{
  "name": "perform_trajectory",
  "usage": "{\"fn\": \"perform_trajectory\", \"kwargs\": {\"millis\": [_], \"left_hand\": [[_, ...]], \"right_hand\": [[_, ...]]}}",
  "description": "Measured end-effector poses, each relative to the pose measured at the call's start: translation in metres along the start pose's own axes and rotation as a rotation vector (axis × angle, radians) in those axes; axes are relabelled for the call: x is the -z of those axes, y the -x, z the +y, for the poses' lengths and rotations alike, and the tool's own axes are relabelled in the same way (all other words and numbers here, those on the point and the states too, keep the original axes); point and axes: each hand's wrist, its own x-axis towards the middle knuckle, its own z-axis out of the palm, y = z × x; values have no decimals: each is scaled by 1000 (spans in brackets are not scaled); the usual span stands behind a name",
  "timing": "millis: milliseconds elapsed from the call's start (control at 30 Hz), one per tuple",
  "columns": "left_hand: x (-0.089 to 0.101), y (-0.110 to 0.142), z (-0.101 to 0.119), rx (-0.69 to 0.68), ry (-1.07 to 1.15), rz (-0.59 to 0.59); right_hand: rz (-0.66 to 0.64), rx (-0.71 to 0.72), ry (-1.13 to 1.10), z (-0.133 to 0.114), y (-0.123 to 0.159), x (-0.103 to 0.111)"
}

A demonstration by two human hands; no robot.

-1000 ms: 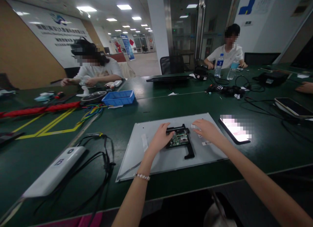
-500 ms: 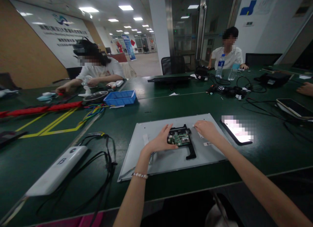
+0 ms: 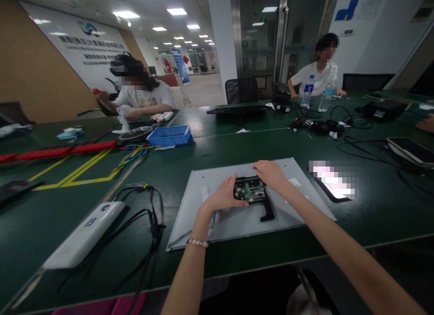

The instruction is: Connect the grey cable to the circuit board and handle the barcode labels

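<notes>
Left hand [image 3: 222,195]: thumb and fingers spread wide about the left side of the circuit board [image 3: 250,194] (black-framed, on the pale panel [image 3: 191,215]). Right hand [image 3: 272,175]: fingers bunched at its upper right; hold undeterminable.

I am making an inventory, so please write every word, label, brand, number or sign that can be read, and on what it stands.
White box: "13" or "B", I cannot tell which.
Wall sign: several lines, too blurred to read.
Banner: too blurred.
Bottle labels: too small.
Board: no text readable.
</notes>
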Motion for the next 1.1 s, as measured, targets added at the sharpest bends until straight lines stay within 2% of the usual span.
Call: {"fn": "perform_trajectory", "kwargs": {"millis": [167,333,533,1100], "left_hand": [[-2,0,-1,2,-15,2],[-2,-1,-2,-3,-9,-3],[-2,-1,-3,-10,3,1],[1,1,3,6,2,-23]], "right_hand": [[-19,52,15,-21,-11,-9],[-55,72,-3,-30,-14,-19],[-96,66,-38,-31,-12,-24],[-92,77,-111,-28,-14,-30]]}}
